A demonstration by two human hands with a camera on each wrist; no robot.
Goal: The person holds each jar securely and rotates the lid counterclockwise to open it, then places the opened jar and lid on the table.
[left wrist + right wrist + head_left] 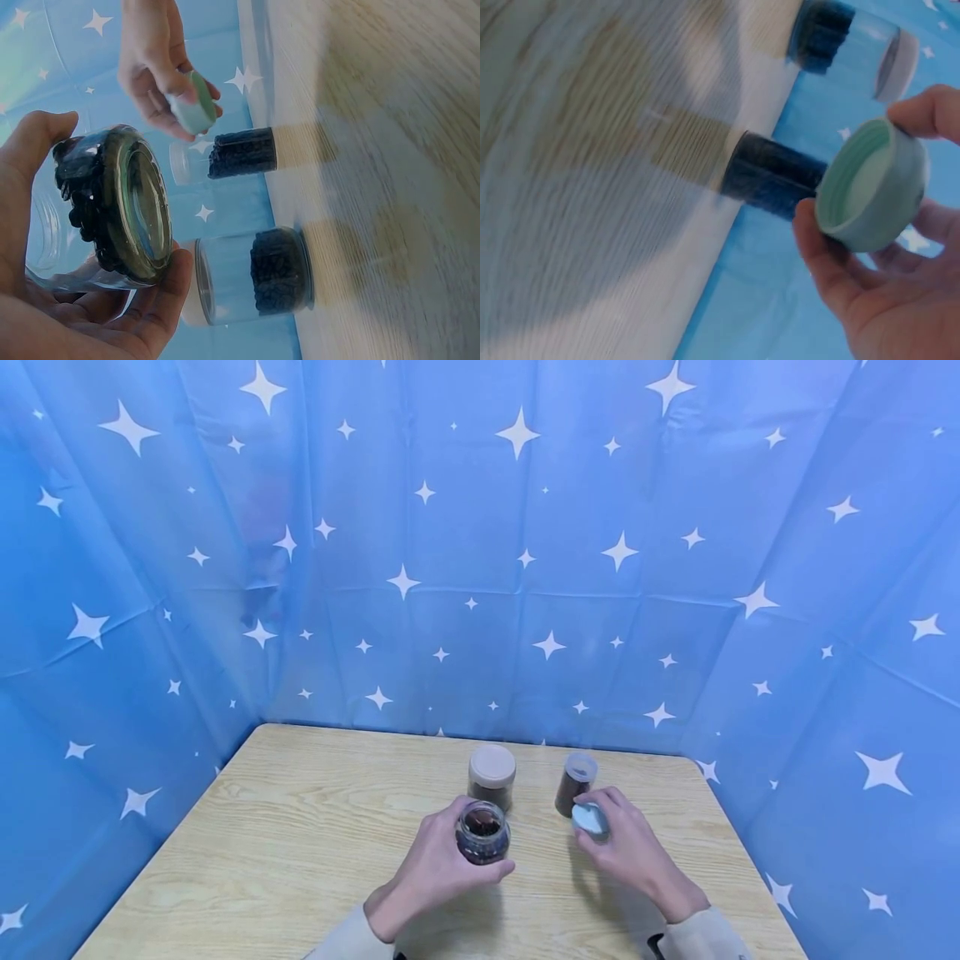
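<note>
My left hand [442, 864] grips a small glass jar [482, 833] that has no lid on it and holds dark, bean-like pieces. In the left wrist view the jar [112, 206] is raised off the table, its thick base toward the table and the pieces gathered near that base. My right hand [628, 843] pinches a pale green screw lid [591, 821] by its rim, fingers and thumb around it. The right wrist view shows the hollow, ridged inside of the lid [866, 180]. Open air lies between the jar and the lid.
Behind the left hand stands a wider jar [492, 777] with a pale lid, partly filled with dark pieces. A slim clear container [576, 785] of dark pieces stands just beyond the right hand. The wooden table [300, 827] ends at a blue star-patterned curtain [480, 527].
</note>
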